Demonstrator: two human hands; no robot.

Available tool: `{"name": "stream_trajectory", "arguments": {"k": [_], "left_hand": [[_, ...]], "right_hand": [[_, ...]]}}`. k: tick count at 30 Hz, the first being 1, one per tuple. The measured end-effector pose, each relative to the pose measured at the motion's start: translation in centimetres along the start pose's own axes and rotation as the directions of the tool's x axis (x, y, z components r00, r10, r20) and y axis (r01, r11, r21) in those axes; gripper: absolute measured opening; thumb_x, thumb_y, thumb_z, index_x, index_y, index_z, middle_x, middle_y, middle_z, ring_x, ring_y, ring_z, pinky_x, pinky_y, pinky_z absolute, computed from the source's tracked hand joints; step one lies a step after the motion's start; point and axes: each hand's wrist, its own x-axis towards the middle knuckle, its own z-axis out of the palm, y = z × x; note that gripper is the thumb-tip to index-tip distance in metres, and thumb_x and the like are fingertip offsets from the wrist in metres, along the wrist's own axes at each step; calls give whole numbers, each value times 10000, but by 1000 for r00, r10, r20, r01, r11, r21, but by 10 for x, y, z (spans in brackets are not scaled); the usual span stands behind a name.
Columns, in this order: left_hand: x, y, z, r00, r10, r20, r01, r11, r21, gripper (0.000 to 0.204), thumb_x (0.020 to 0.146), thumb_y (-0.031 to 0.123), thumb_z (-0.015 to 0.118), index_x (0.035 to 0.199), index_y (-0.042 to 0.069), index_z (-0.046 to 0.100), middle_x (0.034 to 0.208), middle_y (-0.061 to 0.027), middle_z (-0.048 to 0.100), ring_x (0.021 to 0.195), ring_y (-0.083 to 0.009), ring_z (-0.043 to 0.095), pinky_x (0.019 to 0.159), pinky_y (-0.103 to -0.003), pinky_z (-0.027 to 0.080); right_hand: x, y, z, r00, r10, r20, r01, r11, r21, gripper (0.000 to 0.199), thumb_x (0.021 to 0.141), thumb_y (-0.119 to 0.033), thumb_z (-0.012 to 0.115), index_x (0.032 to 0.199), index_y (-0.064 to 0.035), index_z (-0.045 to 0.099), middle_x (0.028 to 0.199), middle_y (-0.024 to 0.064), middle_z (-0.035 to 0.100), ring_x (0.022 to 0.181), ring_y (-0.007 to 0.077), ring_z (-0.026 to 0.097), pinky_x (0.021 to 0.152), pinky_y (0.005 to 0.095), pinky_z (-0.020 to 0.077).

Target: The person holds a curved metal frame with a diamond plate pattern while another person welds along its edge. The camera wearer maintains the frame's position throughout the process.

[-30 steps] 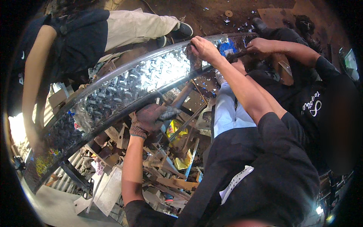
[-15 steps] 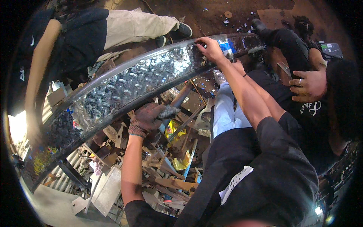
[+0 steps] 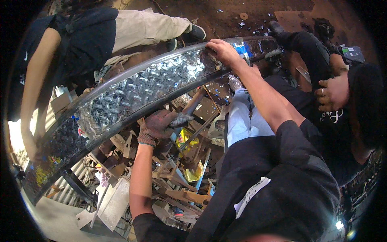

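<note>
A long curved panel with a shiny raised tread pattern and a dark frame runs from lower left to upper right. My bare right hand is at its far rim, fingers bent over the edge and thumb on the near side. On my left hand is a dirty, reddish-grey work glove. It is closed just below the panel's near bar, beside a thick brownish rod that runs up from its fingers. The rod's lower end and the glove's palm are hidden.
A co-worker's hand reaches the panel's right end, next to blue tape. Another person's arm hangs over the left end. A ringed hand is at right. Scrap wood and metal lie piled below the panel.
My right hand has shifted slightly left along the rim. The ringed hand at right has turned and moved a little. The left person's arm has moved slightly. My gloved hand stays nearly still.
</note>
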Motion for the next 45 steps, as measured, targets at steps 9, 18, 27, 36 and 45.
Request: {"name": "stream_trajectory", "arguments": {"k": [9, 18, 27, 36, 45], "left_hand": [[0, -4, 2, 1000, -1, 17, 1, 1000, -18, 482, 573, 190, 681, 1046, 160, 588, 893, -75, 602, 833, -304, 613, 705, -402, 525], [-2, -5, 4, 999, -10, 38, 10, 1000, 9, 475, 595, 246, 701, 1053, 164, 603, 939, -78, 620, 854, -301, 628, 720, -402, 532], [-2, -7, 4, 1000, 12, 17, -11, 999, -30, 489, 572, 181, 675, 1054, 165, 598, 929, -69, 619, 840, -292, 627, 728, -393, 533], [-1, -2, 1, 1000, 10, 12, -11, 1000, 10, 487, 583, 191, 702, 1057, 169, 596, 940, -69, 622, 841, -288, 627, 729, -394, 531], [0, -2, 0, 999, -4, 43, 3, 1000, 18, 489, 575, 197, 701, 1052, 173, 600, 929, -67, 620, 844, -285, 630, 723, -401, 534]], "right_hand": [[13, 4, 2, 984, -18, 179, 34, 996, -83, 218, 788, -134, 596, 971, -37, 529, 983, 159, 592, 965, 359, 585, 812, 430, 488], [2, 0, 10, 985, 168, 27, -168, 986, 13, 210, 830, -150, 596, 972, -13, 525, 968, 183, 588, 932, 373, 579, 797, 435, 479], [-11, -10, 3, 962, 261, -87, -231, 939, 256, 198, 840, -174, 627, 965, -20, 619, 972, 179, 628, 919, 372, 602, 801, 420, 492], [0, -10, 9, 987, 152, -55, -150, 988, 33, 199, 853, -192, 597, 966, -29, 583, 934, 166, 603, 884, 375, 600, 766, 440, 498], [3, -1, 18, 983, 185, 17, -185, 983, 1, 213, 857, -175, 559, 968, -1, 507, 925, 214, 581, 891, 413, 581, 768, 469, 482]]}}
